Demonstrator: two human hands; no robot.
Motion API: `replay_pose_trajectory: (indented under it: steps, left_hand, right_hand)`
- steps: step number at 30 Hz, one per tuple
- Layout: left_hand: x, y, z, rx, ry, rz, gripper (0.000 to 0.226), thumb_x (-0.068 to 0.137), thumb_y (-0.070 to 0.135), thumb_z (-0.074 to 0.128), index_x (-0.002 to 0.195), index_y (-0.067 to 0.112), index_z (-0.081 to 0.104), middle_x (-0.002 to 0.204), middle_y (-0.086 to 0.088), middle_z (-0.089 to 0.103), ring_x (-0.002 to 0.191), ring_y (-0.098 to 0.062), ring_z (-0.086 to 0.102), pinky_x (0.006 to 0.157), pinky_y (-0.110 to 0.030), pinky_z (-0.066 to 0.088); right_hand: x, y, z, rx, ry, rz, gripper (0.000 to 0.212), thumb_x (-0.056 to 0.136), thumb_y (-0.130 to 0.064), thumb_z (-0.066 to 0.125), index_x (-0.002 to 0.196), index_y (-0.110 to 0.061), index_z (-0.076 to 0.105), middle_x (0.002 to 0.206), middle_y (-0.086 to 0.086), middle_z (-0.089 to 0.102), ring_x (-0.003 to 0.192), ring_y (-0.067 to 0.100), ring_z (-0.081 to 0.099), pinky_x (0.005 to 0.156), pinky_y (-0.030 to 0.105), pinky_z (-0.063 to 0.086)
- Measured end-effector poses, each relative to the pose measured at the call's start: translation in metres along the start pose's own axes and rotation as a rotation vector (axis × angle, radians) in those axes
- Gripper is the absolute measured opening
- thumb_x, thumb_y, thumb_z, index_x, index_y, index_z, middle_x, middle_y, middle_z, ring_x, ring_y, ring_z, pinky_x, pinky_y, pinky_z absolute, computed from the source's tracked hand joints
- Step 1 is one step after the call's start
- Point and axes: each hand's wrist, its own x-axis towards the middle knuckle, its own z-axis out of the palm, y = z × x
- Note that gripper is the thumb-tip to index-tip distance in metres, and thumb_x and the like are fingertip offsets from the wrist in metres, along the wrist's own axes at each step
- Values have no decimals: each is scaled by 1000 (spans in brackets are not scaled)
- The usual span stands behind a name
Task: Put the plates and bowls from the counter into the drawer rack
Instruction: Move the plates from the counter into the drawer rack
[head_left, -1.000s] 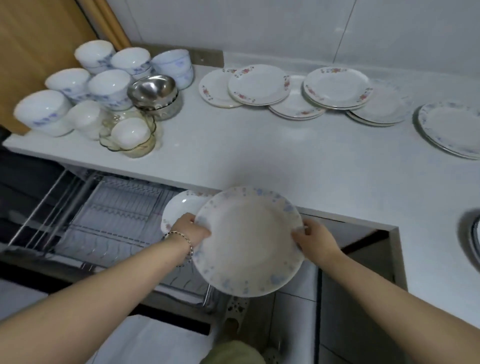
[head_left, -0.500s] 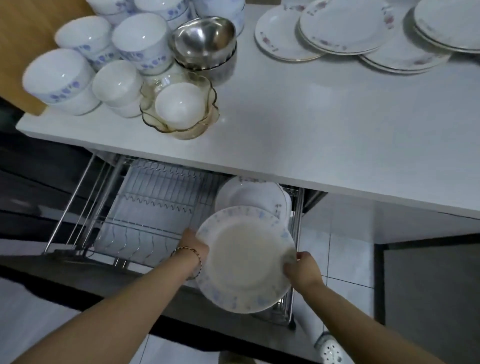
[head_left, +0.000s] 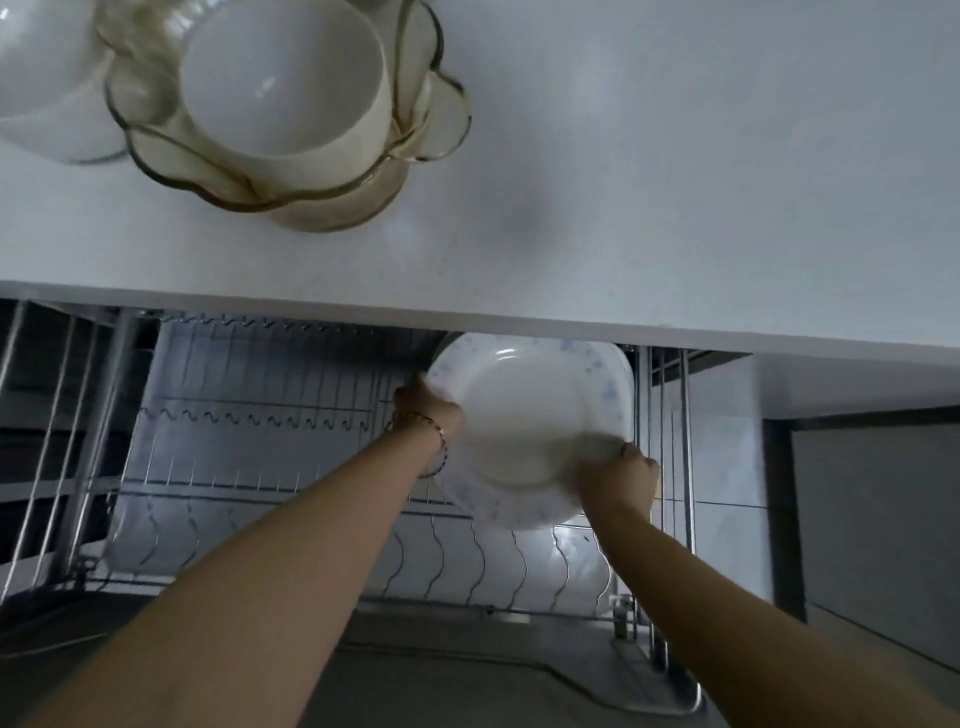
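Your view has dropped closer since half a second ago, and the plate (head_left: 530, 431) has gone deeper into the rack (head_left: 270, 457), up at the right end near the middle of the frame; you hold it on edge, tilted, with your left hand (head_left: 428, 410) clamped on its left rim and your right hand (head_left: 618, 478) gripping the lower right rim; that two-sided hold likely serves to steer the rim between the wires. Behind it, another plate (head_left: 626, 371) shows as a thin rim, already standing in the rack; the two seem very close, but whether they touch you cannot tell. Above, the table (head_left: 675, 182) overhangs the drawer, so its front edge crowds the plate's top; mind that edge as you settle it. On the table at upper left sits a white bowl (head_left: 283, 78) nested in an amber glass bowl (head_left: 431, 119); both wait their turn. Wire slots to the left of the plate stand free.
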Motion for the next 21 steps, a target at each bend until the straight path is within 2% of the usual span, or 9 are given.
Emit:
replay_pose_trajectory:
  steps: [3, 5, 8, 11, 13, 16, 17, 19, 21]
  left_hand:
    - [7, 3, 6, -28, -10, 94, 59, 81, 1, 58, 137, 14, 44, 132, -12, 55, 121, -30, 54, 97, -28, 46]
    - [6, 1, 8, -67, -34, 145, 63, 80, -4, 55, 138, 17, 42, 127, -6, 57, 119, -26, 54, 89, -23, 44]
    - [-2, -7, 11, -193, -76, 106, 73, 78, -6, 57, 142, 16, 30, 129, -5, 52, 121, -27, 50, 100, -40, 47]
    - [-6, -16, 16, -235, -132, 18, 77, 73, -7, 61, 142, 11, 32, 134, -13, 53, 122, -34, 51, 101, -45, 46]
    - [-8, -15, 16, -199, -147, 4, 74, 75, -7, 59, 141, 11, 32, 132, -11, 53, 122, -33, 50, 100, -41, 47]
    - [-16, -11, 11, -115, -146, -3, 68, 79, -1, 57, 142, 8, 32, 135, -11, 51, 122, -33, 51, 103, -40, 45]
    - [-24, -10, 11, -61, -140, -26, 63, 82, 4, 56, 140, 7, 32, 134, -10, 51, 120, -32, 52, 103, -38, 45]
    - [-42, -7, 9, 125, -166, -9, 47, 84, 16, 55, 130, 9, 46, 129, -11, 56, 108, -29, 57, 100, -37, 48]
    - [-71, 4, 6, 325, -262, 58, 41, 86, 23, 53, 125, 9, 55, 128, -16, 58, 110, -29, 57, 101, -35, 47]
  right_hand:
    - [1, -1, 3, 63, 51, -8, 43, 83, 1, 54, 125, 2, 50, 127, 20, 46, 114, 37, 50, 99, 37, 42]
    - [4, 0, 3, 73, 63, -20, 45, 79, 4, 49, 124, 0, 51, 123, 20, 49, 109, 38, 53, 95, 40, 47]
    - [11, 2, 5, 125, 61, -18, 45, 74, 3, 45, 118, -1, 55, 115, 22, 58, 94, 33, 57, 76, 34, 46]
    - [17, 2, 5, 170, 35, -18, 39, 76, 1, 47, 114, -4, 54, 113, 23, 59, 95, 33, 58, 75, 33, 46]
    - [18, 2, 2, 152, 1, -50, 39, 78, 0, 48, 117, -4, 52, 117, 23, 58, 96, 32, 57, 82, 36, 49]
    - [12, 3, -9, 5, -58, -86, 46, 80, -1, 46, 126, -1, 46, 125, 20, 53, 111, 37, 55, 95, 43, 49]
    - [10, 4, -15, -37, -79, -96, 47, 81, -2, 47, 128, -1, 46, 128, 19, 52, 111, 37, 55, 95, 42, 49]
    - [2, 8, -34, -80, -119, -144, 46, 85, -6, 48, 131, -3, 49, 132, 18, 51, 97, 32, 62, 83, 34, 54]
    - [-6, 7, -60, -116, -171, -230, 43, 88, -6, 47, 131, -7, 52, 134, 15, 52, 96, 27, 64, 79, 24, 50]
